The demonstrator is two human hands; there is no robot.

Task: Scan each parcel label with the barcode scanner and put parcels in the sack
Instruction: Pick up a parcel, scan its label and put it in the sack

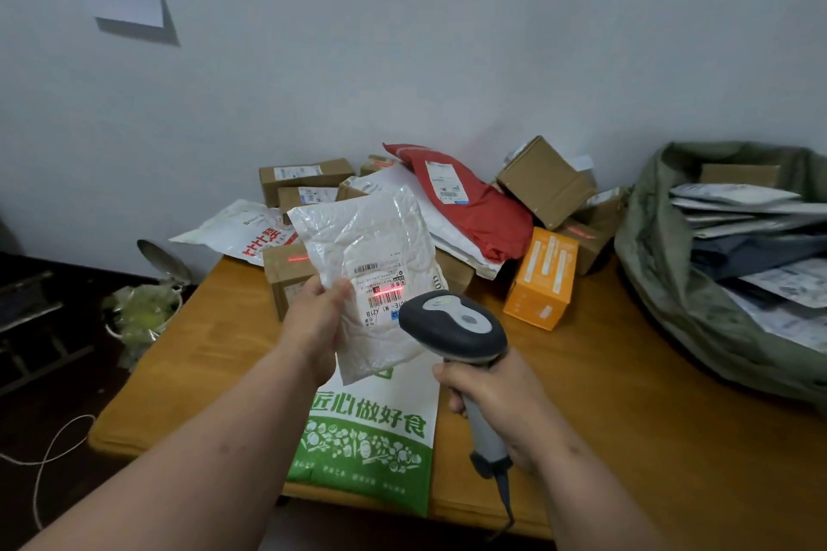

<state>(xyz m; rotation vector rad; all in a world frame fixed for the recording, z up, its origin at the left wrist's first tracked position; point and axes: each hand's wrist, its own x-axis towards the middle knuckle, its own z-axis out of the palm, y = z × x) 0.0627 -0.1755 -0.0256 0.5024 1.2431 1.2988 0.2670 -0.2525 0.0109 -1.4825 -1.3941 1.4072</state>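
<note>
— Pale wall (447, 36) behind, wooden desk (626, 394) in front of me, and most of its far edge is buried in mail. What do you want to know?

— Where's the parcel you're on?

— Up off the desk. My left hand (315, 318) pinches the white plastic mailer (371, 255) by its left edge, thumb on the front, so the label (384, 293) faces me and the scanner.

— And the other hand?

— My right hand (496, 403) is wrapped round the grip of the barcode scanner (452, 324), its head aimed up at the label. The red scan line falls right across one barcode, so I'd say the scan is happening now. I hold the mailer tilted to keep glare off the glossy film, I think.

— What's left?

— Plenty, by my guess. Brown boxes (304, 177), a red mailer (470, 201) and an orange box (541, 277) are heaped along the far edge, and a green-and-white printed bag (371, 438) lies flat at the near edge under my hands.

— The sack?

— The green sack (662, 273) slumps open at the right edge, already holding flat parcels. It's close, so this one should go in with a short swing right.
</note>
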